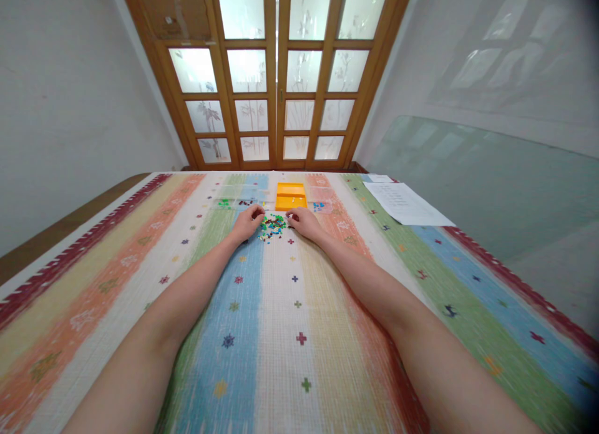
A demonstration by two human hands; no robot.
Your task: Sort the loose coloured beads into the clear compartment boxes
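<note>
A loose pile of small green, blue, yellow and dark pieces point(273, 226) lies on the striped tablecloth between my two hands. At the pile's left edge is my left hand point(249, 222), its fingers curled and pressed together. My right hand point(303, 221) rests at the right edge, thumb and fingers bent together near the pieces. Anything between the fingertips of either hand is too small to make out. Just beyond the pile sits an open yellow-orange box point(291, 188). Small green pieces point(223, 203) and dark red pieces point(245, 202) lie in clear trays to its left, blue pieces point(319, 206) to its right.
White printed sheets point(406, 203) lie at the table's right side. A striped cloth point(281, 334) covers the table. Wooden doors with frosted panes point(299, 72) stand beyond the far edge, and a glass panel point(486, 178) leans along the right wall.
</note>
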